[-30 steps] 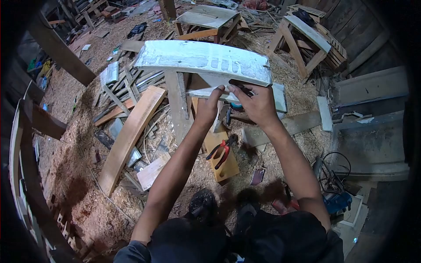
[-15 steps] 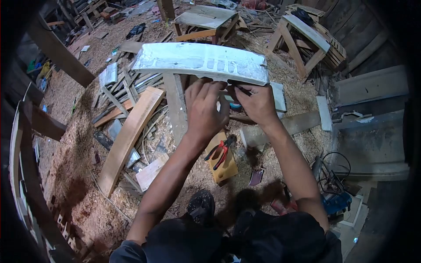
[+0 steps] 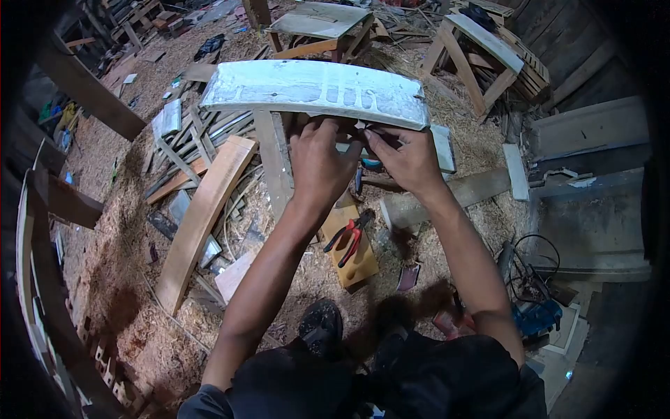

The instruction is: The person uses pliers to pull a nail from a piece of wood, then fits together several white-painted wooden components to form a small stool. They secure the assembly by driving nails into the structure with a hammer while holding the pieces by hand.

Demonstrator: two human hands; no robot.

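A curved, white-smeared board point(image 3: 314, 89) lies across the top of a wooden support point(image 3: 273, 164). Both hands are at its near lower edge. My left hand point(image 3: 321, 157) has its fingers bent up under the board, their tips in shadow. Close beside it on the right, my right hand point(image 3: 408, 157) pinches something small and pale whose shape I cannot make out. Red-and-black pliers point(image 3: 351, 237) rest below the hands on a yellowish wood block point(image 3: 359, 269).
A curved bare plank point(image 3: 206, 223) leans at the left beside piled offcuts. A round post point(image 3: 450, 199) lies at the right. A blue power tool point(image 3: 537, 318) with a cable sits at lower right. Small wooden tables point(image 3: 321, 19) stand behind, and shavings cover the floor.
The view has shifted slightly, so the board appears a little higher and further left. My hands have drawn closer together under its edge, and a small pale piece now shows between them.
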